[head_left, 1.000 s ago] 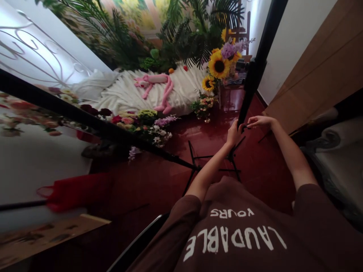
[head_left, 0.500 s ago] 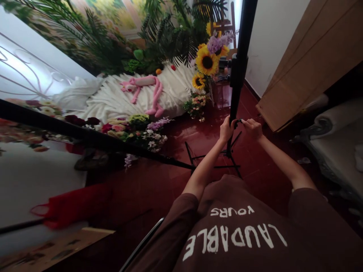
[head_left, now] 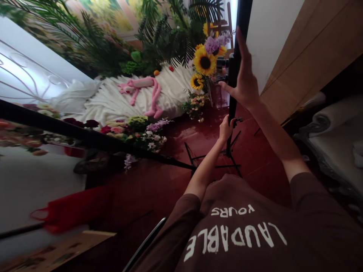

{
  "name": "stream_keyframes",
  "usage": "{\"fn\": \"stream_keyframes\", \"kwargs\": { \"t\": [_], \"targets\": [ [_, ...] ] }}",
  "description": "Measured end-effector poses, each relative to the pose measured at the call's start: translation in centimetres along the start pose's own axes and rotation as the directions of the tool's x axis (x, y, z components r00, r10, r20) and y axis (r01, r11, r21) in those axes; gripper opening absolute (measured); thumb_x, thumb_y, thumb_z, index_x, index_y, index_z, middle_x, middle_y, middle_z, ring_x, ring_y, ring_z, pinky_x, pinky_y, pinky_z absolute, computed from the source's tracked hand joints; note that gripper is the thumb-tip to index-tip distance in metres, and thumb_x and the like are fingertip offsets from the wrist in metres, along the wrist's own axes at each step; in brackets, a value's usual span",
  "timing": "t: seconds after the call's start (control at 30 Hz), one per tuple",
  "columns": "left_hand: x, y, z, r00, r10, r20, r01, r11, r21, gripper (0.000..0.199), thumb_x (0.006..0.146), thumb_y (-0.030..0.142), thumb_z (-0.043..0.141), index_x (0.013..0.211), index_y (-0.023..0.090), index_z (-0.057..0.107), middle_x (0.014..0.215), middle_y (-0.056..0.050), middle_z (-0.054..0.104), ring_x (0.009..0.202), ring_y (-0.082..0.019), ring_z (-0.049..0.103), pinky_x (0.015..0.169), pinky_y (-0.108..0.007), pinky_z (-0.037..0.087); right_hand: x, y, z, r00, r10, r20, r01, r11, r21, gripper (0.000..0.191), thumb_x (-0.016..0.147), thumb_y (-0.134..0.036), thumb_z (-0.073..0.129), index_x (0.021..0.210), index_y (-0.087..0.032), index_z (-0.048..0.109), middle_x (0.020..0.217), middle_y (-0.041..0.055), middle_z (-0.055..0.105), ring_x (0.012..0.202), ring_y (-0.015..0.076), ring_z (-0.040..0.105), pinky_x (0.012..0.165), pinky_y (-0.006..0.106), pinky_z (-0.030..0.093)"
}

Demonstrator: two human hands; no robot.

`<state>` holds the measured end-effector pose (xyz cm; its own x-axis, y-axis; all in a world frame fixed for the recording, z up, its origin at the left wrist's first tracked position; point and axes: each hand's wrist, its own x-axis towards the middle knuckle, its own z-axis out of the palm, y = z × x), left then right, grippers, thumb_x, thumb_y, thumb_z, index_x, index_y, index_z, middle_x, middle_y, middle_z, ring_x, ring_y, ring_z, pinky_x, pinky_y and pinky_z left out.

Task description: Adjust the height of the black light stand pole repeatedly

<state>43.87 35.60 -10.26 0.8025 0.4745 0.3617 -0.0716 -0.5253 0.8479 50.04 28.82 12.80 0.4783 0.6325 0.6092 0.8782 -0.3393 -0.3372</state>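
A black stand pole (head_left: 233, 102) rises from a folding tripod base (head_left: 227, 152) on the dark red floor. Low on the pole, my left hand (head_left: 226, 129) is wrapped round it, beside a small black knob (head_left: 239, 119). My right hand (head_left: 246, 81) is higher up, at the right side of the pole, with its fingers stretched upward and the thumb apart. Nothing shows in its grasp. Behind the upper pole, black fittings (head_left: 222, 62) stick out to the left.
A second black pole (head_left: 104, 141) slants across the left. Beyond lie a white draped cloth (head_left: 176, 92), a pink plush toy (head_left: 155, 94), sunflowers (head_left: 204, 61) and flowers (head_left: 153, 136). A red bag (head_left: 70, 207) is lower left; a brown panel (head_left: 309, 56) and wrapped rolls (head_left: 337, 117) are right.
My right hand has left the small knob, moved up along the pole and opened. My left hand stays round the lower pole.
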Motion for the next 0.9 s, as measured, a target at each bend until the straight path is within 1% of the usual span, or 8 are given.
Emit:
{"fn": "stream_keyframes", "kwargs": {
  "t": [0.1,0.17,0.27,0.43,0.57,0.67,0.83,0.9],
  "targets": [
    [0.0,0.0,0.0,1.0,-0.02,0.021,0.02,1.0,0.001,0.039,0.101,0.043,0.048,0.127,0.017,0.059,0.122,-0.015,0.07,0.11,-0.023,0.069,0.093,-0.032,0.051,0.9,-0.4,1.0,0.981,0.187,-0.058,-0.19,0.98,-0.056,0.074,0.09,-0.035,0.065,0.152,-0.027,0.026,0.156,0.0121,0.029,0.122,0.0336,0.061,0.092,0.046,0.062],
    [0.1,-0.1,0.0,0.999,-0.025,0.038,0.025,1.0,0.002,0.039,0.101,0.041,0.049,0.13,0.017,0.057,0.126,-0.016,0.069,0.113,-0.024,0.068,0.095,-0.033,0.051,0.1,-0.2,1.8,0.982,0.183,-0.048,-0.187,0.98,-0.071,0.064,0.087,-0.022,0.067,0.144,-0.029,0.038,0.15,0.0091,0.037,0.119,0.0288,0.062,0.094,0.043,0.062],
    [0.2,-0.3,-0.2,0.998,-0.019,0.059,0.019,1.0,0.01,0.039,0.1,0.039,0.051,0.131,0.016,0.057,0.129,-0.017,0.067,0.118,-0.025,0.066,0.099,-0.036,0.05,-2.3,0.5,3.3,0.988,0.156,0.01,-0.155,0.987,-0.049,0.057,0.084,-0.015,0.067,0.136,-0.026,0.045,0.141,0.0094,0.045,0.122,0.0271,0.058,0.093,0.04,0.062],
    [0.4,-1.0,-0.1,0.997,0.006,0.081,-0.007,1.0,0.016,0.038,0.1,0.033,0.05,0.132,0.013,0.057,0.131,-0.02,0.066,0.12,-0.028,0.065,0.101,-0.04,0.051,-6.7,3.3,7.8,0.983,0.181,0.02,-0.182,0.981,0.068,0.046,0.089,-0.02,0.062,0.132,-0.025,0.047,0.134,0.0088,0.046,0.108,0.0233,0.065,0.082,0.035,0.062],
    [0.5,-2.0,0.3,0.997,0.013,0.08,-0.013,1.0,0.003,0.044,0.099,0.029,0.05,0.14,0.014,0.052,0.14,-0.02,0.061,0.129,-0.029,0.061,0.105,-0.042,0.05,-8.5,4.9,10.7,0.983,0.18,0.038,-0.183,0.975,0.125,0.045,0.089,-0.022,0.061,0.132,-0.026,0.047,0.134,0.0091,0.048,0.104,0.0232,0.067,0.081,0.036,0.062],
    [0.5,-2.5,0.5,0.997,0.014,0.072,-0.014,1.0,-0.001,0.049,0.099,0.031,0.049,0.145,0.014,0.047,0.146,-0.02,0.056,0.133,-0.03,0.058,0.107,-0.043,0.05,-8.9,5.2,10.6,0.988,0.143,0.056,-0.152,0.968,0.201,0.047,0.091,-0.025,0.059,0.136,-0.027,0.046,0.136,0.0093,0.049,0.108,0.0239,0.066,0.085,0.037,0.062],
    [0.3,-2.3,0.7,0.999,-0.008,0.049,0.008,1.0,0.004,0.044,0.1,0.036,0.048,0.139,0.015,0.053,0.135,-0.018,0.064,0.126,-0.028,0.063,0.106,-0.041,0.05,-10.4,6.1,7.7,0.994,-0.015,0.11,-0.018,0.953,0.301,0.058,0.089,-0.031,0.062,0.144,-0.031,0.043,0.142,0.0082,0.047,0.124,0.0267,0.058,0.097,0.043,0.059],
    [0.1,-2.1,0.7,0.999,-0.014,0.038,0.014,1.0,0.002,0.044,0.101,0.04,0.048,0.136,0.016,0.055,0.133,-0.019,0.065,0.123,-0.028,0.065,0.105,-0.042,0.051,-11.8,7.1,6.9,0.997,-0.002,0.079,-0.025,0.941,0.336,0.062,0.09,-0.033,0.061,0.148,-0.033,0.039,0.144,0.0078,0.047,0.126,0.0265,0.057,0.097,0.043,0.059]
  ]
}}
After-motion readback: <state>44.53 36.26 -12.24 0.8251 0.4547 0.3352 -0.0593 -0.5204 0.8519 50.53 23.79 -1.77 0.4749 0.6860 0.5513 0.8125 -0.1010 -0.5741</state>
